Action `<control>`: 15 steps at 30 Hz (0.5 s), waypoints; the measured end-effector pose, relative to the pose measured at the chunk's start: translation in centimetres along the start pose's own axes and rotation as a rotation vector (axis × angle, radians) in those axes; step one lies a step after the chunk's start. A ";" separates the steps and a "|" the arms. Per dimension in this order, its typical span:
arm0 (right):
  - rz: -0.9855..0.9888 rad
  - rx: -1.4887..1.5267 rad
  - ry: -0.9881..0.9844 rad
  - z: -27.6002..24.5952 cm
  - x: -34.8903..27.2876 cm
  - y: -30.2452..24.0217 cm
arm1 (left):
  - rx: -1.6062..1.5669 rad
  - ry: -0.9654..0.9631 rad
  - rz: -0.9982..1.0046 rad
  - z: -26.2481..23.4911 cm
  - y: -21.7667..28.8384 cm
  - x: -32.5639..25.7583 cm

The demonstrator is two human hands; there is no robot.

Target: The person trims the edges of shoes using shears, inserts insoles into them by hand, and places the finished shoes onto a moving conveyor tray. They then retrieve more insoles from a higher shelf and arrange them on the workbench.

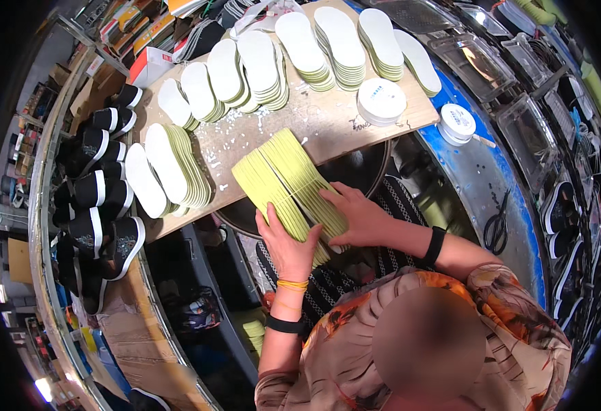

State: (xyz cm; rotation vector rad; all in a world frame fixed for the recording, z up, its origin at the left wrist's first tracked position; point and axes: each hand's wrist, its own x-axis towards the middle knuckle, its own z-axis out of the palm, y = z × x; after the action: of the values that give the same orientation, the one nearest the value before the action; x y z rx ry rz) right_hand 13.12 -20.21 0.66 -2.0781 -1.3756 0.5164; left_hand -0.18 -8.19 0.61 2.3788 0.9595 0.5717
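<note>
A thick bundle of yellow-green insoles point(280, 175) lies fanned over the front edge of a wooden board point(328, 120), with a thin band around its middle. My left hand point(288, 245) presses against the bundle's near left side, fingers up along the insoles. Several yellow rubber bands and a black band sit on that wrist. My right hand point(359, 216) lies over the bundle's right side, fingers curled on its edge. Both hands grip the same bundle.
Stacks of white insoles point(300, 48) cover the board's far half, with more point(167, 171) at its left end. Two round white tubs point(381, 101) point(457, 123) stand to the right. Black scissors point(496, 229) lie on the metal surface. Black shoes point(98, 198) line the left; clear trays point(475, 61) sit at the right.
</note>
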 end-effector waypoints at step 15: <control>0.141 0.158 -0.086 -5.7 -1.9 -3.3 | -0.158 0.134 -0.055 -3.3 -0.1 0.1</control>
State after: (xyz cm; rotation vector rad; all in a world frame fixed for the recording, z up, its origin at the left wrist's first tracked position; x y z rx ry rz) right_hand 13.50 -22.47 7.12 -2.0532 -1.1995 0.7557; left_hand -2.02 -7.07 3.17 2.1910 0.9945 0.7642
